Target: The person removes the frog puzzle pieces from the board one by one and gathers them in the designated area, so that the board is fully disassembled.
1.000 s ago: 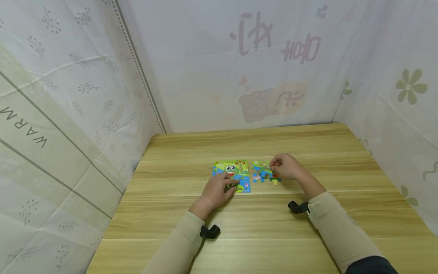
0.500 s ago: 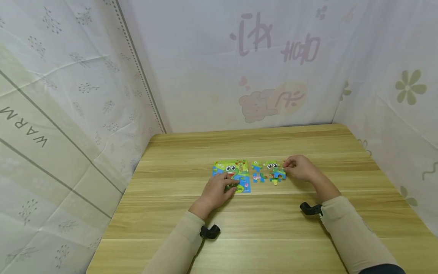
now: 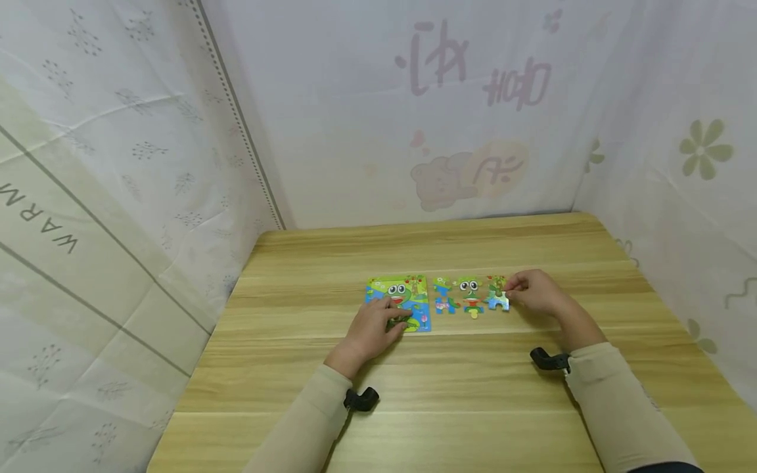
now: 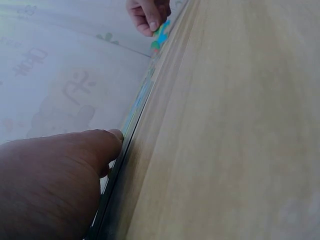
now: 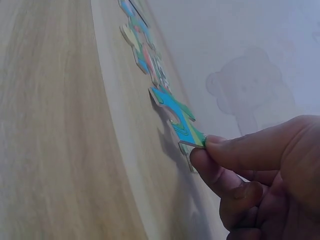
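Observation:
My right hand (image 3: pixel 535 292) pinches a blue-and-green puzzle piece (image 3: pixel 499 301) at its right edge, between thumb and index finger. In the right wrist view this puzzle piece (image 5: pixel 175 117) is tilted above the table, with part of another piece seen under it. Resting on the frog picture board (image 3: pixel 418 286), my left hand (image 3: pixel 368 332) covers its lower left part. Between the board and my right hand lie loose puzzle pieces, among them one with two big frog eyes (image 3: pixel 469 286) and one with a red mouth (image 3: pixel 472 306).
Other pieces, one blue and green (image 3: pixel 442 287) and one with a pink patch (image 3: pixel 443 306), lie just right of the board. The wooden table (image 3: pixel 437 394) ends at a printed curtain (image 3: pixel 355 131) behind. Black wrist cameras (image 3: pixel 549 359) stick out from both sleeves.
My right hand has moved to the right with the blue-and-green puzzle piece, away from over the frog-eyes piece and towards the right end of the loose pieces. My left hand stays on the board.

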